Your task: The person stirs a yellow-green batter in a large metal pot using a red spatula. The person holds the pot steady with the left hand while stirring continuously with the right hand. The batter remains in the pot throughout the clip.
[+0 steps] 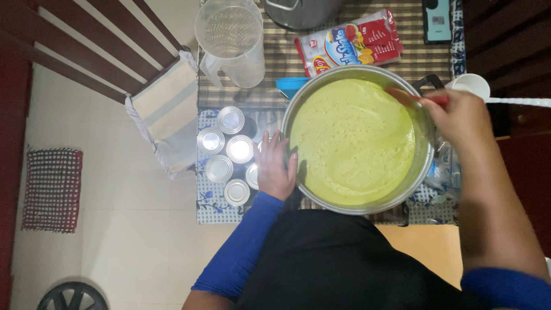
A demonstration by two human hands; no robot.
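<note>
**Stirring batter at a crowded table**

Pale floor tiles fill the left of the frame; at centre we stand over a small table with a striped brown cloth [275,57]. Our left hand [275,166] rests fingers spread, flat against the outer wall of the wide steel bowl of yellow-green batter [353,140] — steadying it, gripping nothing. Our right hand [462,117], at the bowl's right rim, is closed around a red-handled spoon [410,97] dipping into the batter. Small round steel cups [227,149] cluster just left of the bowl. We judge the bowl nearly brimful — a hard stir could slop batter over the rim, or our left wrist could knock the cups.
</note>
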